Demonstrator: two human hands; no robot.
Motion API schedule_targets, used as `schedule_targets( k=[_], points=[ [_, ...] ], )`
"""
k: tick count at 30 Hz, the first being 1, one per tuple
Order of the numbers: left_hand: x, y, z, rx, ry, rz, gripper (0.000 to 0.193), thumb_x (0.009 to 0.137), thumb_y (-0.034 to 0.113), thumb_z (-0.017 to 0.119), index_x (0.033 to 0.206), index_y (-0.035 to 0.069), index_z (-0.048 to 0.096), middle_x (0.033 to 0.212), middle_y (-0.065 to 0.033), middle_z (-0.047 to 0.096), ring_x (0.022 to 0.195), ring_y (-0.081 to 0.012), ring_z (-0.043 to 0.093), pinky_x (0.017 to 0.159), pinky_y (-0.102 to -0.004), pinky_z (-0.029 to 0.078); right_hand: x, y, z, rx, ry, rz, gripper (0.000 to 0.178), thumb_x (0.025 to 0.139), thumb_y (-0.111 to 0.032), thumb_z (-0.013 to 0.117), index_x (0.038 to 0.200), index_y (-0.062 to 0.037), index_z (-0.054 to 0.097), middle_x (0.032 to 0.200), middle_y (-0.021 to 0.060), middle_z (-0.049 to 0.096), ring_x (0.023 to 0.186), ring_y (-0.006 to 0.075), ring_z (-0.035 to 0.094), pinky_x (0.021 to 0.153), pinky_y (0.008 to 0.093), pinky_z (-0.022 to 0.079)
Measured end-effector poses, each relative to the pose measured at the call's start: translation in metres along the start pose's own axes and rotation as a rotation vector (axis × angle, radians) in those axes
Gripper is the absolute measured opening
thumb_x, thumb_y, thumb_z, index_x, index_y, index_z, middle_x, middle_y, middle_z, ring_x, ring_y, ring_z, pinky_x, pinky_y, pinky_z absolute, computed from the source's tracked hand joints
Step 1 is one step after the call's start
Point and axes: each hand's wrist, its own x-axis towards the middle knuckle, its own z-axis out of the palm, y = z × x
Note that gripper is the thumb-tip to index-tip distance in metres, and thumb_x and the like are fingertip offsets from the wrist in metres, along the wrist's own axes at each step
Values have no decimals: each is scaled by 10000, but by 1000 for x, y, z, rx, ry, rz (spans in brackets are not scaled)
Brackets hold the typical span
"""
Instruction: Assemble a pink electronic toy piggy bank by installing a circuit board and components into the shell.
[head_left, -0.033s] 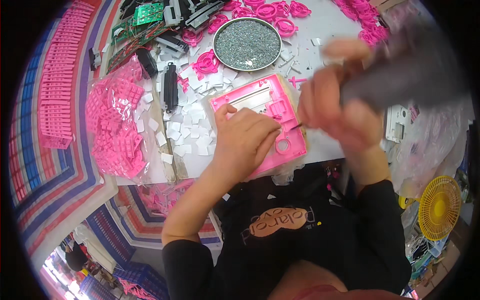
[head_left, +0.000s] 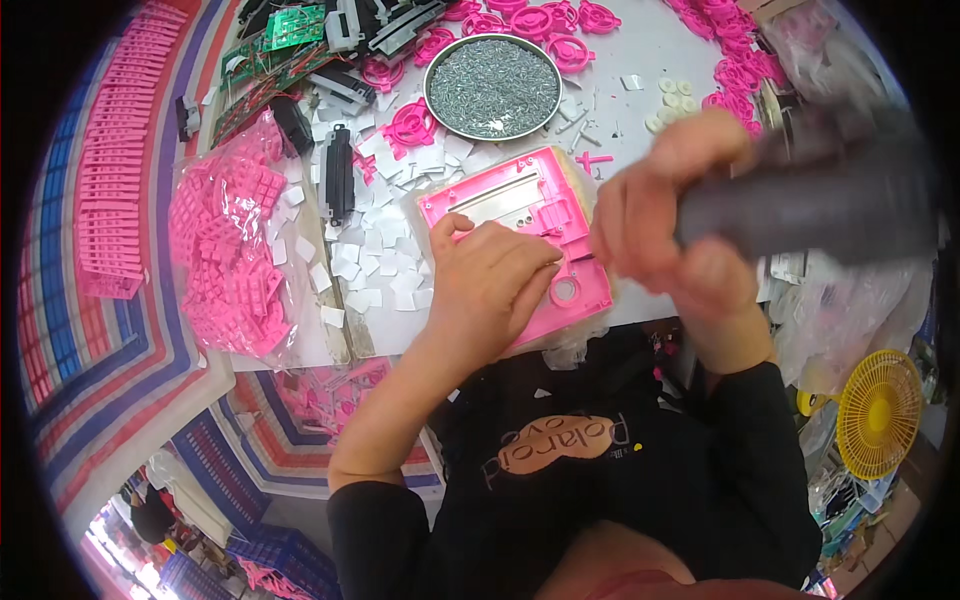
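A pink plastic housing (head_left: 535, 328) with a metal strip inside lies tilted on the table, over a pale padded piece. My left hand (head_left: 490, 270) rests across it, thumb and forefinger pinched close above the inner parts; anything between the fingertips is too small to make out. My right hand (head_left: 665, 215) is wrapped around a dark power screwdriver (head_left: 810, 210), blurred by motion and held nearly level. Its thin dark bit points left over the housing, close to my left fingertips. Whether the bit touches a screw cannot be seen.
Beyond the housing stands a round dish of small screws (head_left: 495, 90). White paper squares (head_left: 375, 250) lie scattered to the left, near a bag of pink keypads (head_left: 230, 240). Pink ring parts (head_left: 570, 52), green circuit boards (head_left: 295, 28) and white discs (head_left: 668, 103) lie farther back.
The power screwdriver's rear end has swung down and toward me, and my right hand has turned with it. White discs behind it have come into sight. My left hand stays in place.
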Motion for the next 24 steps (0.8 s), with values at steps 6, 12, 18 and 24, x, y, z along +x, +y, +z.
schedule_targets(
  k=[6, 12, 18, 24],
  points=[
    [-2, 7, 0, -119, 72, -21, 177, 786, 104, 782, 927, 150, 686, 831, 35, 687, 766, -162, 614, 852, -387, 328, -15, 5, 15, 122, -98, -114, 436, 853, -148, 742, 1187, 18, 515, 758, 44, 600, 630, 60, 567, 564, 210, 438],
    [-5, 9, 4, 48, 149, 30, 185, 763, 118, 795, 899, 151, 674, 809, 38, 655, 760, -166, 606, 885, -433, 326, -23, 3, 22, -97, -72, 22, 398, 947, -342, 709, 1162, -115, 463, 618, -36, 476, 534, 105, 456, 518, 277, 390],
    [-4, 10, 9, 53, 140, 27, 192, 741, 126, 797, 868, 148, 654, 775, 34, 616, 757, -176, 601, 974, -485, 319, -24, -7, 19, -135, -39, 29, 388, 947, -332, 709, 1154, -116, 462, 626, -28, 481, 536, 108, 466, 510, 279, 393],
    [-13, 8, 8, 38, 114, -2, 232, 726, 185, 822, 896, 147, 667, 851, 31, 648, 800, -189, 610, 987, -494, 306, -26, 2, 16, -101, -106, 5, 388, 910, -258, 724, 1152, -71, 485, 702, 3, 535, 581, 100, 511, 537, 264, 421]
  ],
)
